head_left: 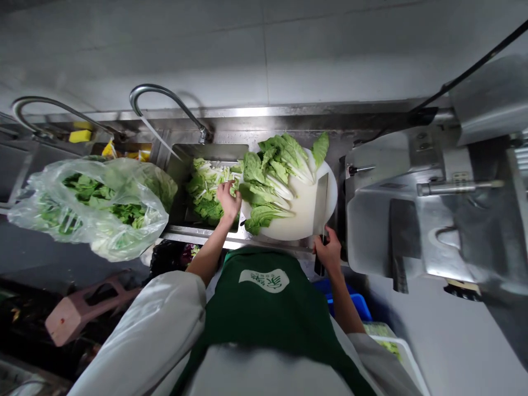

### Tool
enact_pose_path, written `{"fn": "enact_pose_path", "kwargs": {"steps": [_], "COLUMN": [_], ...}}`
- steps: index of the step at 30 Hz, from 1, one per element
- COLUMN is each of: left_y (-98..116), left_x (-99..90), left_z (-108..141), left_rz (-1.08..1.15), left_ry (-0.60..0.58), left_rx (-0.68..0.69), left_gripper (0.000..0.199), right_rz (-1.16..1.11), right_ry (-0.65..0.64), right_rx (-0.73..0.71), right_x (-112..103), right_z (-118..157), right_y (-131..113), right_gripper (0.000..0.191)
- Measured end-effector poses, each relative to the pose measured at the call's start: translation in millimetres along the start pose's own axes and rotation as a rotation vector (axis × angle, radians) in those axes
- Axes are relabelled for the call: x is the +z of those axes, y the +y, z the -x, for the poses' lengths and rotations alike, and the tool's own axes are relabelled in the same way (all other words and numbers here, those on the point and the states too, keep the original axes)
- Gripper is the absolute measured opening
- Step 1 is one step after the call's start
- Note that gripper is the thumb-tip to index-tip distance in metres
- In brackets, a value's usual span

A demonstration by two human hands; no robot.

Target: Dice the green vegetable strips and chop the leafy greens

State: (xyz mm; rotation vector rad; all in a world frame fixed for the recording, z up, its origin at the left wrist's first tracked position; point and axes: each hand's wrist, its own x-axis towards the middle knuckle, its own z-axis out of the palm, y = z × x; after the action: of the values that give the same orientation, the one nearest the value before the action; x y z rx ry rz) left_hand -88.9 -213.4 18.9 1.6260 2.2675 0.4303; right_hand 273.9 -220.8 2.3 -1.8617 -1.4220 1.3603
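Observation:
My right hand (329,252) grips the dark handle of a cleaver (320,206) at the front edge of the counter. Its broad blade lies over the right side of a round white cutting board (303,217). Several heads of leafy green lettuce or cabbage (264,193) cover the board's left and back, pale stems toward the middle. My left hand (229,200) is over the sink (178,190), left of the board, fingers apart and nothing visible in them. Below it, cut leaves and pale stem pieces (202,192) fill much of the sink.
Water runs from a curved faucet (165,91) into the sink. A clear plastic bag of greens (103,203) stands at left, near a yellow sponge (80,136). At right is a metal slicing machine (383,231) with another cleaver (404,231) on it. A pink stool (88,308) stands below left.

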Motion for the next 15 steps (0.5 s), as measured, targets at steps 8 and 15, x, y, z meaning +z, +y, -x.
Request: {"fn": "enact_pose_path", "kwargs": {"steps": [8, 15], "left_y": [81, 92], "left_x": [10.5, 26.5], "left_z": [-11, -86], "left_rz": [-0.318, -0.420], "left_ry": [-0.248, -0.505], "left_rx": [0.543, 0.708], "left_gripper": [0.074, 0.044], "right_rz": [0.212, 0.205], "right_ry": [0.004, 0.037], "right_rx": [-0.043, -0.041], "right_x": [-9, -7], "right_z": [-9, -6], "right_y": [3, 3], "right_gripper": [0.031, 0.025]}}
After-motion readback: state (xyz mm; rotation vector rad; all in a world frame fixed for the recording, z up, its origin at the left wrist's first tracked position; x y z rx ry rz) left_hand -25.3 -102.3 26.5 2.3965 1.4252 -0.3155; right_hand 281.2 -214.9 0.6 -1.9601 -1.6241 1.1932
